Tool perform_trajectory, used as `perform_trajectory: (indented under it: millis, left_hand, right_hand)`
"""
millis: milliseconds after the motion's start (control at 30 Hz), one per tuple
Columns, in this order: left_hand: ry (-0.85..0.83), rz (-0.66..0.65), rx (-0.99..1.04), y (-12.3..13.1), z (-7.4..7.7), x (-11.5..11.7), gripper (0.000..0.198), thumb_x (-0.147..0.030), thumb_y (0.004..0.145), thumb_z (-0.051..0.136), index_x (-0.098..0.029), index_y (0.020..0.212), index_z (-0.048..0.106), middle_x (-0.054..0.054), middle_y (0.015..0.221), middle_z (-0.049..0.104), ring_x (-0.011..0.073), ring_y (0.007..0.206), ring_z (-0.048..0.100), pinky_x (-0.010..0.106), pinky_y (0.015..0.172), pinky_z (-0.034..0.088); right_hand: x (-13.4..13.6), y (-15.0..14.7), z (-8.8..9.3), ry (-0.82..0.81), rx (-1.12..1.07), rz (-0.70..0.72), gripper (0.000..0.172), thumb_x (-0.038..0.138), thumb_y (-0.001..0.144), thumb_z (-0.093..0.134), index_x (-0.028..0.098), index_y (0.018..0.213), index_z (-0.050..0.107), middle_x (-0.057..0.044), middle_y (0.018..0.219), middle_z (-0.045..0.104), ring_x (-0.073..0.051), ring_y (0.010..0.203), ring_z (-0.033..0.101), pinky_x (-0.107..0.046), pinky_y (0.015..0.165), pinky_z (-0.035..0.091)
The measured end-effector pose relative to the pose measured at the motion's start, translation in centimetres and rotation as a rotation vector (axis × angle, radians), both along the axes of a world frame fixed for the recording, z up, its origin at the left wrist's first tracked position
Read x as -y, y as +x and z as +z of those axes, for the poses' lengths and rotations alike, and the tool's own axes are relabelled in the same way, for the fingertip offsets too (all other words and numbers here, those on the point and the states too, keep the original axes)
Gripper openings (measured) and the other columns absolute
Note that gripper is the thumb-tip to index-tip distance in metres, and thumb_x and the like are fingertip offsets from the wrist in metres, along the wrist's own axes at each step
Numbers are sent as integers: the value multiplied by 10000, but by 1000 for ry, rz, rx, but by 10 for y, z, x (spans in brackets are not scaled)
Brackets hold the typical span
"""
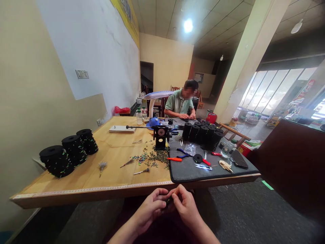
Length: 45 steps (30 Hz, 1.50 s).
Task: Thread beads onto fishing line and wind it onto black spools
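Note:
My left hand and my right hand meet just in front of the table's near edge, low in the view. Curled fingers of my left hand surround a small dark item, too small to make out. Thumb and index finger of my right hand are pinched together beside it; what they grip is hidden. Beyond the hands, a heap of small greenish-gold pieces lies on the wood beside colored beads. A black winding device with a dial stands behind the heap.
Black spools stand at the left, more on the grey mat. The mat also holds pliers, an orange-handled tool, scissors and a jar. A lamp and a seated person are behind.

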State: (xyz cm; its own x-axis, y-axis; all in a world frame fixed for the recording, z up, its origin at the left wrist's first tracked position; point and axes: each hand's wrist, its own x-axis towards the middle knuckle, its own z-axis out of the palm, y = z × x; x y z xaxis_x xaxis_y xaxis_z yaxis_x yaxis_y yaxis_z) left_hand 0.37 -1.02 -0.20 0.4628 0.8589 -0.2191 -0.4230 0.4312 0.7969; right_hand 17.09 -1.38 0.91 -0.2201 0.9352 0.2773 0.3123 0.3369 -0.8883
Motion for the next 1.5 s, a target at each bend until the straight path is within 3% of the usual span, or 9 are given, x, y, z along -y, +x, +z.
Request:
perform_trajectory:
  millis: [200, 400, 633, 867, 967, 1133, 1267, 1400, 1500]
  left_hand:
    - [48, 15, -72, 4, 6, 3, 328, -226, 666, 737, -183, 931, 548, 59, 928, 680, 190, 818, 622, 304, 741, 436]
    - [-41, -5, 110, 3, 8, 5, 465, -125, 610, 667, -230, 1039, 520, 76, 1172, 640, 228, 934, 618, 361, 812, 437]
    - [-10, 34, -195, 3, 1, 1, 342, -229, 660, 686, -207, 966, 536, 24, 925, 638, 171, 776, 600, 286, 675, 430]
    - [-77, 0, 16, 4, 0, 4, 463, -107, 572, 567, -217, 1018, 509, 52, 1034, 663, 182, 815, 604, 341, 786, 430]
    - [-34, 1, 33, 4, 0, 3, 503, -104, 574, 573, -223, 1057, 504, 54, 1042, 660, 188, 832, 599, 332, 770, 425]
    - [134, -12, -173, 5, 4, 3, 271, -265, 705, 692, -184, 932, 570, 58, 937, 661, 211, 898, 581, 321, 797, 411]
    - [71, -30, -110, 6, 2, 5, 213, -185, 678, 653, -182, 877, 577, 13, 850, 624, 171, 803, 562, 302, 762, 410]
    - [1, -2, -54, 9, -2, 6, 291, -90, 590, 539, -188, 861, 579, -12, 808, 580, 149, 747, 522, 276, 696, 401]
    - [27, 18, -100, 11, -4, 6, 287, -121, 609, 561, -192, 887, 571, 0, 817, 597, 163, 773, 522, 277, 702, 390]
  right_hand:
    - [1, -4, -3, 50, 15, -7, 206, 337, 888, 492, 180, 797, 591, -44, 759, 663, -157, 681, 614, -255, 637, 483]
    - [-8, -4, -18, -302, -270, 20, 417, 606, 787, 542, 205, 734, 441, 19, 597, 612, -126, 412, 575, -218, 395, 446]
    - [-2, -1, -13, 0, -47, -74, 305, 452, 876, 494, 184, 753, 570, -40, 722, 649, -154, 662, 612, -257, 623, 487]
    - [-8, -5, -26, -376, -376, 55, 435, 610, 749, 587, 198, 747, 447, -26, 746, 649, -127, 455, 597, -237, 414, 472]
    - [-3, -6, -22, -274, -311, 19, 360, 544, 818, 539, 194, 757, 481, -33, 736, 652, -139, 504, 607, -252, 467, 485]
    - [7, -6, -9, 84, 10, -30, 190, 310, 887, 481, 173, 810, 589, -59, 768, 658, -177, 718, 622, -276, 658, 477]
    - [4, -4, -13, 15, -15, 21, 184, 300, 885, 487, 176, 800, 594, -39, 750, 659, -162, 670, 625, -256, 630, 481]
    - [1, -4, -21, -125, -99, 51, 177, 319, 886, 480, 183, 806, 561, -1, 691, 626, -120, 496, 579, -216, 482, 453]
    - [2, -5, -20, -63, -43, 27, 144, 261, 878, 487, 182, 782, 560, -5, 695, 622, -120, 535, 573, -213, 514, 443]
